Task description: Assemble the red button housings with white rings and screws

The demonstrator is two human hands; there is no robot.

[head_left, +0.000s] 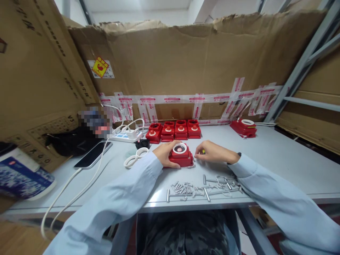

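Note:
My left hand (168, 155) is wrapped around the left side of a red housing (182, 162) that rests on the table. A white ring (180, 148) with a dark centre sits on the housing's top. Just to its right, my right hand (212, 152) is curled, fingers down by the tabletop. A small yellow and dark object (203, 151) shows between its fingers; most of it is hidden, so its kind is unclear. Closer to me lie a pile of small screws (182, 187) and several metal T-shaped bars (206, 194) tangled with thin cords.
Several red housings (181, 130) stand in a row behind, with another red housing (243, 128) at far right. Loose white rings (130, 162), a black part (142, 143), a phone (92, 154), a power strip (126, 136) and cables occupy the left. Cardboard (170, 63) walls the back.

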